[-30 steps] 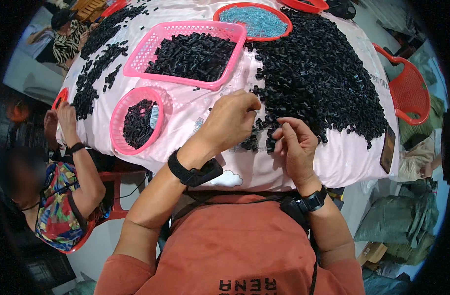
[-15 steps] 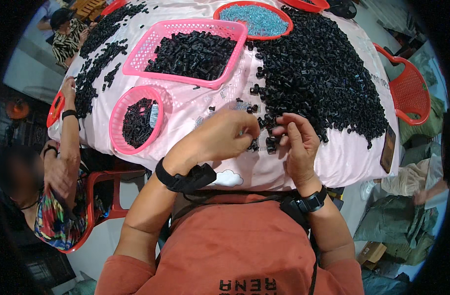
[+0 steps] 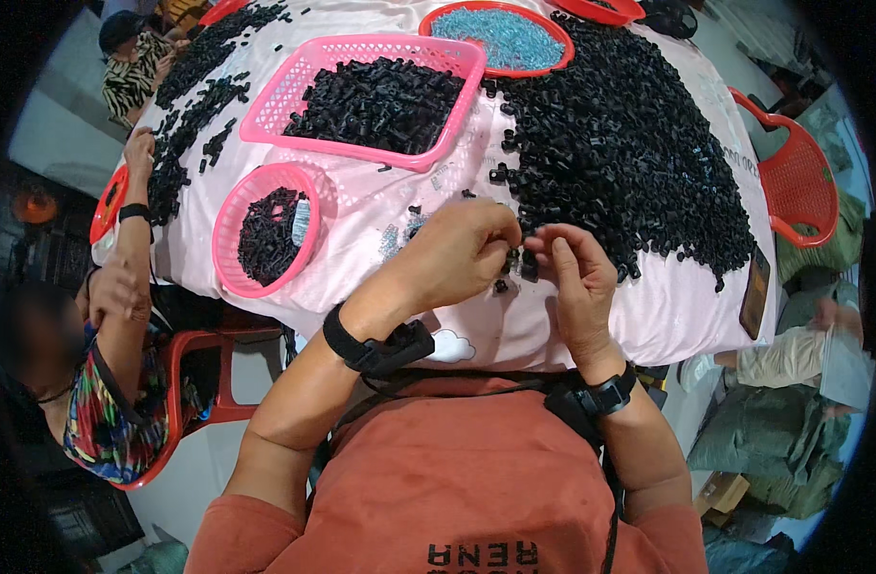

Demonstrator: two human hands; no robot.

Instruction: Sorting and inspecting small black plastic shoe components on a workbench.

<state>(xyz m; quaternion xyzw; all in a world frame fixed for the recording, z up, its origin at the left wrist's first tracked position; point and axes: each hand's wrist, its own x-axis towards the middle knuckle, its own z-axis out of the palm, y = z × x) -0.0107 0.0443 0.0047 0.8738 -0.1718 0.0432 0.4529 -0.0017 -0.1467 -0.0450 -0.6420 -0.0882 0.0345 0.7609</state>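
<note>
My left hand [image 3: 465,251] has its thumb and fingers pinched together over the near edge of a large heap of small black plastic parts [image 3: 629,143]; whatever is in the pinch is hidden. Facing it, my right hand [image 3: 581,282] is curled, with a small black plastic part [image 3: 529,267] at its thumb and fingertips. The fingertips of both hands nearly meet. A few loose black parts [image 3: 501,285] lie on the pink cloth just below them. Small clear pieces [image 3: 390,241] are scattered left of my left hand, partly covered by it.
A pink rectangular basket [image 3: 258,122] of black parts and a round pink basket [image 3: 223,234] of thin black pieces stand left. Behind is a red bowl [image 3: 566,59] of bluish clear pieces. A phone [image 3: 754,292] lies by the right edge. Co-workers [image 3: 122,277] sit left; a red chair [image 3: 806,177] stands right.
My left hand has shifted slightly right and up, closer to my right hand. My right hand stays almost in place, its fingers a little more closed.
</note>
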